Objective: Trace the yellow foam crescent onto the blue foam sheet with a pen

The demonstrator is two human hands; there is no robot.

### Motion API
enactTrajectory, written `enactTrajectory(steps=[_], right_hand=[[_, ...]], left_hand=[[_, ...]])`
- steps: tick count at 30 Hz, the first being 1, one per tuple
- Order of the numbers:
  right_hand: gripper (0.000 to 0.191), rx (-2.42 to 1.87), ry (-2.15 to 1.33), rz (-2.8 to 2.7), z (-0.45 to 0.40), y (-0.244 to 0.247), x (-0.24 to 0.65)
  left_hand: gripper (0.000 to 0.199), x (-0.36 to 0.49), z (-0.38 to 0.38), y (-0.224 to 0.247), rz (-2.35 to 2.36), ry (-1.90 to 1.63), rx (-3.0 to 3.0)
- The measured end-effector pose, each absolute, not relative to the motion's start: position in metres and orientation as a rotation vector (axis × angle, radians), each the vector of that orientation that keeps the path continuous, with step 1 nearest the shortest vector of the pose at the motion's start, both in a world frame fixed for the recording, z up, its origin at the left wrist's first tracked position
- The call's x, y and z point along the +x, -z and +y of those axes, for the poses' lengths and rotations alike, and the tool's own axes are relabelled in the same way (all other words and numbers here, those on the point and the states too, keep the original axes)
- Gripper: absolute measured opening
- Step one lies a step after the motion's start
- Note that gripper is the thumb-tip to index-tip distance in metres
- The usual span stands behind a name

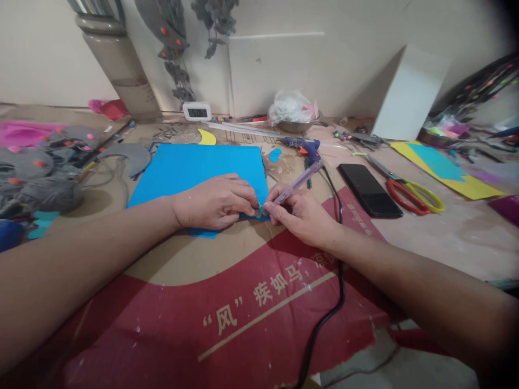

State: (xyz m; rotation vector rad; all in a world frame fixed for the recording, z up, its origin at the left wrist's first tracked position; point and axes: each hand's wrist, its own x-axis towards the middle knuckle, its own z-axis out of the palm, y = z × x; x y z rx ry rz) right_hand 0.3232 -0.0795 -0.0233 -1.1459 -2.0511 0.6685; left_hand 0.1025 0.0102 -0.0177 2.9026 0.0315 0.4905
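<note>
A bright blue sheet (194,167) lies on the cardboard in front of me. My left hand (217,202) rests on its near right part, fingers curled and pressed together. Under those fingertips, by the sheet's near right corner, a small teal piece (260,211) shows; most of it is covered. My right hand (302,213) is closed around a light purple pen (299,182), which leans up and to the right. Its tip meets the teal piece, close to my left fingertips, and is hidden by the fingers.
Right of my hands lie a black phone (368,190) and scissors (405,189) with red and yellow handles. A blue glue gun (310,148) sits behind the pen, its black cable (340,281) running forward past my right wrist. Grey yarn crafts (44,178) crowd the left.
</note>
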Motion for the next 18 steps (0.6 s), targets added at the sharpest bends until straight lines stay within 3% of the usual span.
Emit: enactTrajectory(steps=[18], right_hand=[[0.032, -1.217, -0.582, -2.057, -0.0778, 0.0227, 0.3220]], left_hand=[[0.035, 0.1028, 0.0090, 0.0168, 0.054, -0.454, 2.902]])
